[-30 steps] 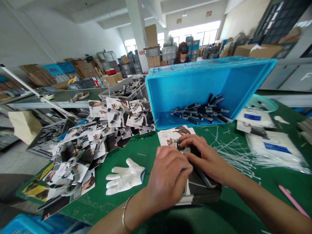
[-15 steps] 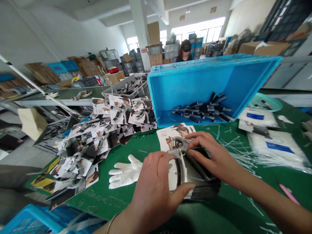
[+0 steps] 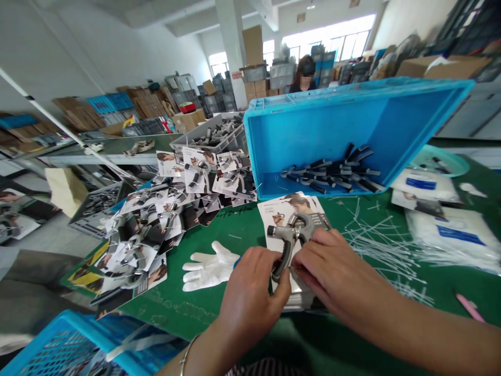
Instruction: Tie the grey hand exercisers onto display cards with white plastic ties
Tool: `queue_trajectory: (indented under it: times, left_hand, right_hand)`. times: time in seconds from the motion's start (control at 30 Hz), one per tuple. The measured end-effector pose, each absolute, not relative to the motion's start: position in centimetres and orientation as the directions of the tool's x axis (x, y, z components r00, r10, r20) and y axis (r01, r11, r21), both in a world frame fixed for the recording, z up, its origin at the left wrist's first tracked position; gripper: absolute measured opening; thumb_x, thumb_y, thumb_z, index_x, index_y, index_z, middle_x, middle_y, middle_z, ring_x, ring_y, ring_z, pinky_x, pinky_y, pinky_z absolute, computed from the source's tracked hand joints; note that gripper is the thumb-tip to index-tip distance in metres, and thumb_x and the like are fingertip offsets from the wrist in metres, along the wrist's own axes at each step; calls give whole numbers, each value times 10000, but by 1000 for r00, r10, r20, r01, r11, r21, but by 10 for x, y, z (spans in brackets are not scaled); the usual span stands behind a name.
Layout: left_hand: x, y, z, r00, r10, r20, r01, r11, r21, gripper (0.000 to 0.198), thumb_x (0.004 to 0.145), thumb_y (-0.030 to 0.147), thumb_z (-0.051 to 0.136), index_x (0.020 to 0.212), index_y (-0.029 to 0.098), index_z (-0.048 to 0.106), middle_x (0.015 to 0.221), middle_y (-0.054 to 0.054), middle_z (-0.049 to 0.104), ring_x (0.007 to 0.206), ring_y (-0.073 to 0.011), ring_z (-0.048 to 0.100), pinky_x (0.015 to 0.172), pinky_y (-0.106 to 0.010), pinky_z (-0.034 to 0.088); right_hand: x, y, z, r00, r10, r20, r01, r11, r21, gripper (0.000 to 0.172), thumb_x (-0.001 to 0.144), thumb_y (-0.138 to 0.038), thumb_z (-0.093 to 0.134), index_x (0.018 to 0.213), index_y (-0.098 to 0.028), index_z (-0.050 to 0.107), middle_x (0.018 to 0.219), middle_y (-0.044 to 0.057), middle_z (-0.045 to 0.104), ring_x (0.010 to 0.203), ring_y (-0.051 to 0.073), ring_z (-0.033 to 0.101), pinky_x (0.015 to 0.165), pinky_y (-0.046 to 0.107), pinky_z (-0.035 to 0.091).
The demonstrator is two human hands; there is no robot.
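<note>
A grey hand grip strengthener (image 3: pixel 288 245) with a metal spring lies over a stack of printed cards (image 3: pixel 270 209) in front of me. My left hand (image 3: pixel 254 287) is closed around its left handle, thumb below and fingers above. My right hand (image 3: pixel 329 266) is closed over the right handle, its fingertips pinched near the middle of the card; the handle is mostly hidden under it. A white glove (image 3: pixel 209 267) lies flat to the left of my left hand. Thin white ties (image 3: pixel 385 250) are scattered to the right of my right hand.
A tipped blue crate (image 3: pixel 305 130) holding several grip strengtheners stands behind the cards. Carded strengtheners (image 3: pixel 156 209) pile up at left. Bags of ties (image 3: pixel 450 235) and a pink tool (image 3: pixel 469 307) are at right. A blue basket (image 3: pixel 58 339) is at lower left; a person (image 3: pixel 305 75) is beyond.
The strengthener has turned and now lies over the top printed card, its adjusting knob showing at left. Both hands have moved down to its handles, and the right fingers have closed in.
</note>
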State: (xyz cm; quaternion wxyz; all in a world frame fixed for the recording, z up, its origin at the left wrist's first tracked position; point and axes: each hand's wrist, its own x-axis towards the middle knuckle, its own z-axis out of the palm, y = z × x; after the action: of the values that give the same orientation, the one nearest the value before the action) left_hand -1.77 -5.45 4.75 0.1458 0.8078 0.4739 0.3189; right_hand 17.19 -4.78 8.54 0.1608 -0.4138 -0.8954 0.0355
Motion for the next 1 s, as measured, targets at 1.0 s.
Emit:
queue_trajectory:
  times: [1.0]
  left_hand:
    - [-23,-20,52,338,765,548,324,-642,695,133,887,151,673,1009,200,692,931,-32,722,885,-151,673,802,-268,527]
  right_hand:
    - [185,-34,85,-575,771,275,656,635,-408,160,977,-168,487,871,-215,597,917,40,659,866,234,506,827,420,369]
